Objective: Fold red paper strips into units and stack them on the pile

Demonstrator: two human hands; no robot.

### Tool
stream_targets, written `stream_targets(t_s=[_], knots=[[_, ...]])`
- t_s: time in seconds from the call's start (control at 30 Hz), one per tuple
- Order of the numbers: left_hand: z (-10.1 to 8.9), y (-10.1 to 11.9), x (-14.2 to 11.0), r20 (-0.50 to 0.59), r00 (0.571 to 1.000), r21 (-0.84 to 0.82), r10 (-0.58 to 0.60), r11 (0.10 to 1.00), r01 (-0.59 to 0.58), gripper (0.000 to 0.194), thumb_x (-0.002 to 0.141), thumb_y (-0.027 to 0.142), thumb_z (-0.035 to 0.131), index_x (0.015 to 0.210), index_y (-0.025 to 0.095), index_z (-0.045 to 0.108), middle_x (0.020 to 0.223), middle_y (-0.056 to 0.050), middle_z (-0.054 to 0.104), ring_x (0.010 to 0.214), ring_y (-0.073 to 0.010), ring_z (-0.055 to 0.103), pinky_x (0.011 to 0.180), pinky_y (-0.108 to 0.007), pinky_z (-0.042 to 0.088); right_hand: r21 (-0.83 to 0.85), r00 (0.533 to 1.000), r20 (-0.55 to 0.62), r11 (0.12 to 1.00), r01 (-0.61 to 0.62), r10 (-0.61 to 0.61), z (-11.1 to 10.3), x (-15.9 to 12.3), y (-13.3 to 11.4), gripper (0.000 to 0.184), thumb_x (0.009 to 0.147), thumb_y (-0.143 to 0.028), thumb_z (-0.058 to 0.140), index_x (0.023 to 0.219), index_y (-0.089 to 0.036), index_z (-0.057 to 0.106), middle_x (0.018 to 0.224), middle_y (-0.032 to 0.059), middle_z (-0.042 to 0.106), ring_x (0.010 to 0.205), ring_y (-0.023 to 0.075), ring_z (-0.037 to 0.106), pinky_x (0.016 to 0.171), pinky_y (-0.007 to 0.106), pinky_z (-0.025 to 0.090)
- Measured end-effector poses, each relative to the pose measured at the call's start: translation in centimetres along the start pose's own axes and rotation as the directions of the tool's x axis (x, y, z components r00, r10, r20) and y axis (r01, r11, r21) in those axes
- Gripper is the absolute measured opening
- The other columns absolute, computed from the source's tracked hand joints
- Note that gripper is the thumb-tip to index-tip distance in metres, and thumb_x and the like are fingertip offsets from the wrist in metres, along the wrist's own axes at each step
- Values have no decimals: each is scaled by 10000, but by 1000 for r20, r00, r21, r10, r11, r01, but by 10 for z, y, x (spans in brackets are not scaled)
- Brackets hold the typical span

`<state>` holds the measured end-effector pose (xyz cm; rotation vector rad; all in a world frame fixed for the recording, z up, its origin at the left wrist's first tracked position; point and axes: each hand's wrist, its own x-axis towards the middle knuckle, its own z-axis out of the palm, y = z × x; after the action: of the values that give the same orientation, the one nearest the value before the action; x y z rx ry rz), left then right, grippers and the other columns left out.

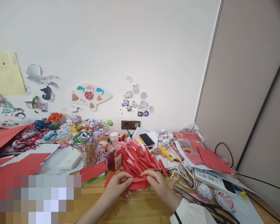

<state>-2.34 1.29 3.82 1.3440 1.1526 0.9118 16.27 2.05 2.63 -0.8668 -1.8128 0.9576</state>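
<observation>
Between my two hands, just above the front of the wooden table, is a folded piece of red paper (139,184). My left hand (120,183) pinches its left end with thumb and fingers. At the other end, my right hand (156,183) grips the paper, thumb toward me. Right behind them lies a large heap of folded red paper strips (140,157). Flat red sheets (93,171) rest left of my left hand. Parts of my fingers are hidden behind the paper.
A bottle of red liquid (114,152) and a cup of sticks with paper flowers (88,155) stand at left. Scissors (200,202), a bead string (185,179), a yellow glue gun (166,154) and crumpled paper balls (204,191) lie right. A phone (147,140) is behind the heap.
</observation>
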Motion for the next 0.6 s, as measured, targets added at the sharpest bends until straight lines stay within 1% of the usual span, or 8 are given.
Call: stream_targets(t_s=[0.1,0.2,0.27,0.43,0.6], knots=[[3,-5,1,-4,998,56,62,997,-61,409,541,528,600,673,152,509,426,51,548,383,-117,545,401,-210,415,-180,997,50,982,59,-51,3,0,-3,214,785,-258,440,821,-157,625,712,28,615,631,133,532,564,214,382],[6,-10,2,2,996,76,89,993,-89,392,551,523,595,644,151,514,422,58,527,379,-113,536,401,-209,402,-230,995,91,972,47,-27,9,1,2,207,767,-286,479,778,-149,634,697,23,616,622,130,516,548,206,360],[7,-10,2,3,996,81,85,993,-85,386,549,520,597,627,152,510,411,62,519,375,-113,530,400,-209,395,-213,996,88,977,13,6,12,2,7,209,754,-303,499,766,-143,633,689,22,609,618,127,508,543,202,358],[9,-9,0,-4,998,85,55,995,-54,387,549,537,578,609,167,484,376,61,515,368,-121,523,394,-209,377,-85,996,73,995,-49,55,14,5,20,198,717,-305,540,734,-125,619,660,15,583,604,116,500,544,193,373],[9,-13,2,-5,998,118,65,991,-64,365,560,515,579,576,168,467,391,71,499,374,-110,518,402,-199,366,-88,993,91,994,-62,70,16,5,23,207,719,-300,528,690,-119,624,614,6,554,566,104,473,514,187,356]])
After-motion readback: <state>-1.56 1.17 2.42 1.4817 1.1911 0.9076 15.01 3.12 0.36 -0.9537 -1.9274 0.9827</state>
